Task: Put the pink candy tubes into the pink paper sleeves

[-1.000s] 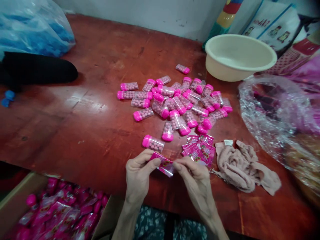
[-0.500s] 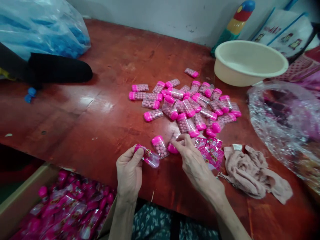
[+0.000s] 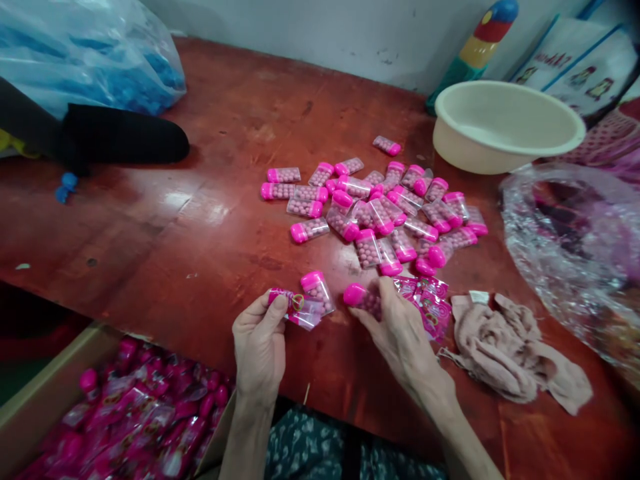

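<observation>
My left hand [image 3: 261,337] pinches a clear plastic sleeve with pink print [image 3: 295,308] between thumb and fingers. Just behind the sleeve lies a small candy container [image 3: 320,293], pink-capped and filled with pale pink balls. My right hand [image 3: 400,333] grips another such candy container [image 3: 364,299], its pink cap pointing left and its far end hidden by the fingers. Beyond both hands spreads a loose pile of the same containers [image 3: 370,250]. Flat pink printed sleeves [image 3: 431,307] lie partly behind my right hand.
An open carton [image 3: 150,413] at lower left holds many pink wrapped containers. To the right are a crumpled beige cloth [image 3: 500,353] and a clear plastic bag [image 3: 530,220]. A cream basin [image 3: 505,130] stands at back right; a bag of blue pieces [image 3: 100,60] sits at back left.
My right hand has closed around a candy container and turned it so its cap points left. The sleeve in my left hand has shifted slightly, and the view has moved a little.
</observation>
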Demonstrator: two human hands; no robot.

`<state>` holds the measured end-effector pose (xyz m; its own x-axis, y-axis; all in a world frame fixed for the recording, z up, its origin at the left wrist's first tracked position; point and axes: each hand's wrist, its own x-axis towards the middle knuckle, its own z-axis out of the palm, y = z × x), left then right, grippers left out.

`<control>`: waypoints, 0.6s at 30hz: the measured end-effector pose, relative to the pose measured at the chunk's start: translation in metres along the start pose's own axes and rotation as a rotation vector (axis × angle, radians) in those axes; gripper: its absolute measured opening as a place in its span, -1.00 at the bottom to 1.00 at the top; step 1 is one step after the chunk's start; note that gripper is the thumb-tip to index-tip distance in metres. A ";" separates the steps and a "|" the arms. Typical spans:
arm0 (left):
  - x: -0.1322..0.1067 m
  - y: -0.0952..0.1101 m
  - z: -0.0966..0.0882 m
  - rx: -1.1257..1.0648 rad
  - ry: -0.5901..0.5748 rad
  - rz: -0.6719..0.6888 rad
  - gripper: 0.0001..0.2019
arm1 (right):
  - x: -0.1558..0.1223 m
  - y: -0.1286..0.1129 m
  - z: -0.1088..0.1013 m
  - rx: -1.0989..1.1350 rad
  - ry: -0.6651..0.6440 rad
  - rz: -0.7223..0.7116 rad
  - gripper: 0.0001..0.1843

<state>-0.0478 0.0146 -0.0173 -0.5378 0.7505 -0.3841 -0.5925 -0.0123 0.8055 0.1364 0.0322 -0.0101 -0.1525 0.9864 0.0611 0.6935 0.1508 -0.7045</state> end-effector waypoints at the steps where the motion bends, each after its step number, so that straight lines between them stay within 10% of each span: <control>1: 0.000 -0.001 0.000 0.004 0.000 0.011 -0.86 | -0.002 -0.008 0.000 0.052 -0.005 0.073 -0.67; 7: -0.009 -0.006 0.006 0.060 -0.029 0.126 -0.92 | -0.013 -0.046 0.007 0.536 -0.044 0.342 -0.67; 18: -0.014 -0.013 0.009 0.106 -0.059 0.157 -0.95 | -0.017 -0.050 0.000 0.619 -0.166 0.358 -0.65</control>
<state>-0.0270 0.0098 -0.0185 -0.5811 0.7821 -0.2253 -0.4360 -0.0654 0.8976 0.1043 0.0075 0.0238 -0.1298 0.9380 -0.3213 0.2031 -0.2920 -0.9346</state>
